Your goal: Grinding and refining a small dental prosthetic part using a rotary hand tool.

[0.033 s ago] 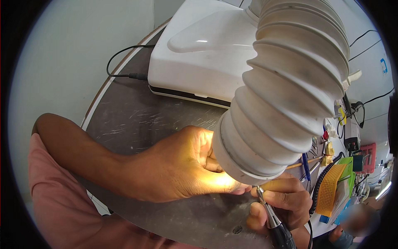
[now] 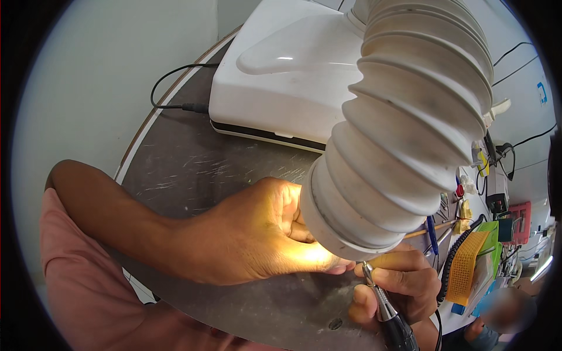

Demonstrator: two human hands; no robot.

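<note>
Fingers of my right hand (image 2: 404, 281) are wrapped round a rotary handpiece (image 2: 383, 305), a pen-shaped tool with a silver front and black rear body. Its tip points up under the hose mouth, beside my left thumb. My left hand (image 2: 257, 240) is closed, thumb pressed forward with the fingers curled, brightly lit from above. Whatever it pinches is hidden behind the white ribbed hose (image 2: 404, 128), whose round end hangs right over both hands. The fingertips of the two hands almost meet there.
Behind my hands a white machine (image 2: 281, 76) with a black cable (image 2: 193, 107) stands on the scratched dark tabletop (image 2: 175, 158). To the right lie a blue pen (image 2: 432, 234), a yellow perforated basket (image 2: 466, 269), a green bin (image 2: 504, 231) and a red container (image 2: 520, 222). Another person (image 2: 506, 310) sits beyond, lower right.
</note>
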